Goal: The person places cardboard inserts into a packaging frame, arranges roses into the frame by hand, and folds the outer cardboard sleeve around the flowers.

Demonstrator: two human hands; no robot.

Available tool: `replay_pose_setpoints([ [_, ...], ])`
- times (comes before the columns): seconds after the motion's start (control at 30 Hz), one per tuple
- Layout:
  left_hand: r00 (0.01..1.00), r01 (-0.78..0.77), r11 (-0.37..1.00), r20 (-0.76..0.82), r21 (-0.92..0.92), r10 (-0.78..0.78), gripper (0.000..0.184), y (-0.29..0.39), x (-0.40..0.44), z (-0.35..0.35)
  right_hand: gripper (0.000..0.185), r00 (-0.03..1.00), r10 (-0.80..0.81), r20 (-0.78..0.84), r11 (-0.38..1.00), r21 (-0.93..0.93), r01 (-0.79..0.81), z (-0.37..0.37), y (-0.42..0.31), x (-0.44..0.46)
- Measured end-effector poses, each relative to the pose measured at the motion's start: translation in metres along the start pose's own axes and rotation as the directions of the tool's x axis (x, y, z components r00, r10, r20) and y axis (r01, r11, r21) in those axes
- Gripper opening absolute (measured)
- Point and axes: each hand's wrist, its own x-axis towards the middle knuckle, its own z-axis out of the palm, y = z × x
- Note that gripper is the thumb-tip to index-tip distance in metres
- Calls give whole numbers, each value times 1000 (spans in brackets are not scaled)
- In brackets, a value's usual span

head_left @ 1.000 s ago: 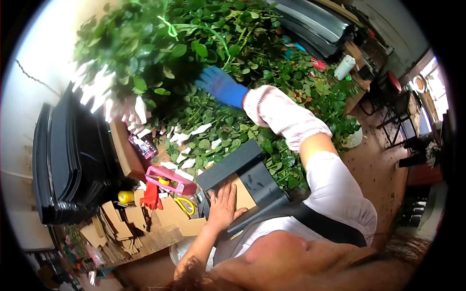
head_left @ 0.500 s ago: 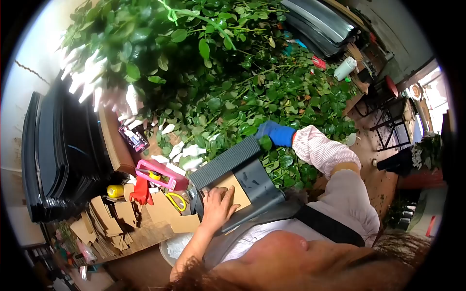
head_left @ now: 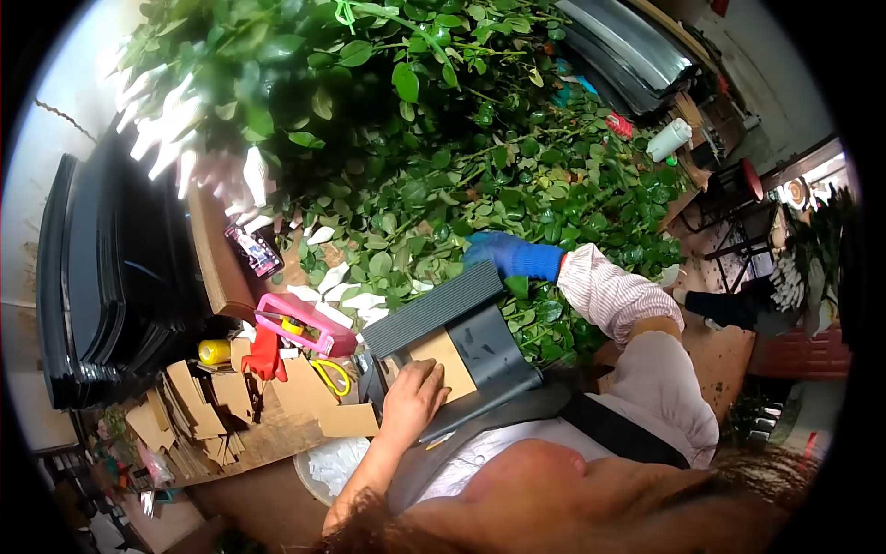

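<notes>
Left hand on cardboard, gloved right hand at the leaves

Left hand [head_left: 413,397]: bare, coming in from the near left, palm down, fingers bending slightly, resting on the cardboard piece [head_left: 449,361]. Grip released, not closing around anything. Cardboard is lying on the dark sheet [head_left: 496,349], just beside the ribbed strip [head_left: 434,310].

Right hand [head_left: 519,256]: blue glove, arm bending at the elbow, forearm reaching left, hand sitting by the strip's far right end among the leafy stems [head_left: 544,198]. Fingers partly hidden; can't tell if it's grasping.

Pink tool [head_left: 309,325] and yellow-handled scissors [head_left: 330,377] are lying left of the strip on the table [head_left: 286,438].
</notes>
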Motion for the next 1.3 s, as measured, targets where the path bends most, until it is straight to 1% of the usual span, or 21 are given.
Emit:
replay_pose_setpoints([
  [0.07, 1000, -13, 1000, -1, -7, 13, 44, -3, -3, 3, 50, 998, 42, -42, 978, 204, -33, -7, 5, -15],
  [0.1, 1000, -22, 1000, -13, -4, 22, 43, -6, -2, 4, 43, 994, 41, -98, 995, 98, -31, -15, 9, -13],
  [0.2, 1000, -27, 1000, 14, -10, 27, 39, -3, 0, -4, 41, 979, 68, -194, 995, 91, -51, -102, -17, -7],
  [0.27, 999, -41, 999, 19, 27, 40, 38, -5, -4, -2, 36, 794, -23, -608, 993, 76, 86, -143, -27, 3],
  [0.33, 999, -30, 999, 19, 42, 29, 37, -5, -7, -1, 34, 623, -88, -777, 994, -31, 102, -192, -42, 20],
  [0.43, 1000, -4, 1000, 15, 30, 3, 37, -3, -9, 0, 39, 445, -228, -866, 907, -355, -226, -248, -30, 63],
  [0.53, 1000, -17, 999, 14, 41, 17, 36, -4, -9, 1, 39, 290, -186, -939, 710, -333, -620, -287, -10, 101],
  [0.57, 1000, -22, 999, 14, 41, 21, 36, -4, -9, 0, 33, 318, -162, -934, 696, -336, -634, -288, 3, 111],
  [0.67, 1000, -10, 1000, -10, 21, 10, 35, 4, -7, -6, 21, 433, -66, -899, 832, -290, -474, -288, 11, 115],
  [0.7, 1000, -15, 1000, -5, 24, 15, 35, 3, -8, -7, 13, 405, -78, -911, 870, -261, -418, -282, -4, 101],
  [0.73, 1000, -13, 1000, -11, 26, 13, 35, 2, -9, -7, 14, 402, -162, -901, 871, -322, -370, -275, -21, 79],
  [0.8, 1000, -11, 1000, -18, 17, 11, 35, 1, -13, -4, 20, 388, -172, -906, 922, -287, -262, -242, -43, 28],
  [0.83, 1000, -16, 1000, -20, 5, 16, 35, -5, -16, 2, 22, 457, -85, -886, 949, -212, -235, -228, -45, 2],
  [0.93, 1000, -23, 998, -5, -61, 22, 38, -12, -21, 5, 27, 513, -63, -856, 986, -134, -102, -191, -45, -87],
  [1.03, 999, 43, 990, 24, -131, -40, 50, -3, -18, -9, 23, 710, -9, -704, 997, -58, -44, -159, -60, -170],
  [1.07, 978, 172, 948, 158, -269, -133, 76, -16, -23, -5, 22, 754, -25, -657, 999, -36, 2, -146, -66, -190],
  [1.13, 976, 205, 948, 124, -244, -179, 96, -16, -27, 2, 16, 867, 90, -489, 996, 66, -66, -116, -70, -220],
  [1.17, 971, 230, 937, 130, -261, -202, 105, -11, -25, -2, 14, 865, 79, -495, 997, 60, -56, -97, -67, -230],
  [1.2, 979, 199, 919, 25, -340, -202, 94, -7, -27, -1, 16, 904, 93, -418, 994, -12, -107, -80, -62, -239],
  [1.27, 988, 129, 958, 117, -257, -101, 77, -11, -22, -4, 18, 954, 190, -230, 978, -38, -204, -53, -57, -247],
  [1.3, 995, 80, 980, 81, -183, -65, 60, -15, -29, 3, 19, 961, 246, -129, 962, -87, -258, -46, -58, -244],
])
